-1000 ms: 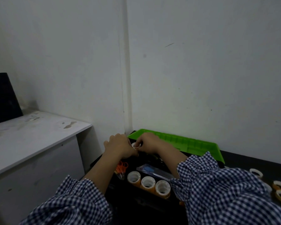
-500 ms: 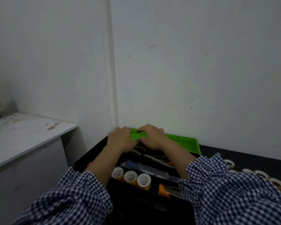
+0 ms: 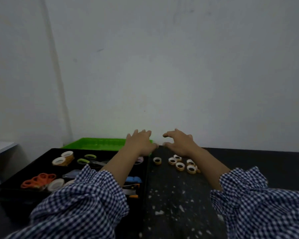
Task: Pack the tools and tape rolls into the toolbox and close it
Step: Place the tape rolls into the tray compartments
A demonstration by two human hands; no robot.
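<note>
Open toolbox [image 3: 24, 169] on counter [image 3: 171, 195] holds tape rolls [image 3: 60, 160] and scissors [image 3: 39, 179]; green lid [image 3: 97, 144] lies behind. Loose rolls [image 3: 179, 166] lie beside it, near left hand [image 3: 140, 144] and right hand [image 3: 179, 144], both released, empty.

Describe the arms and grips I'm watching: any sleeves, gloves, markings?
The left sleeve and right sleeve are loose dark-blue-and-white check cloth with gathered cuffs that end mid-forearm. The left grip and right grip are bare, with no gloves, rings, watch or markings visible.
</note>
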